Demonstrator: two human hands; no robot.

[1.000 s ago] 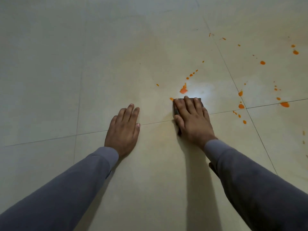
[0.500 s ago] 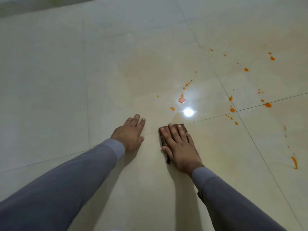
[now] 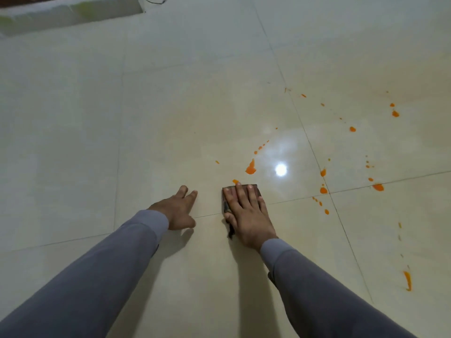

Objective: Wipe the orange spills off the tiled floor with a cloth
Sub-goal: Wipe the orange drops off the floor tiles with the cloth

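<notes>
Orange spills (image 3: pixel 250 167) lie just beyond the dark folded cloth (image 3: pixel 253 189), pinned under the flat-fingered right hand (image 3: pixel 246 215) for wiping, while the open left hand (image 3: pixel 177 211) braces on the glossy cream tiled floor (image 3: pixel 195 106).

A dark folded cloth (image 3: pixel 253 189) lies flat on the pale glossy tiled floor (image 3: pixel 170 118). Orange spills (image 3: pixel 250 169) scatter from its 12 o'clock round to 4 o'clock.
</notes>
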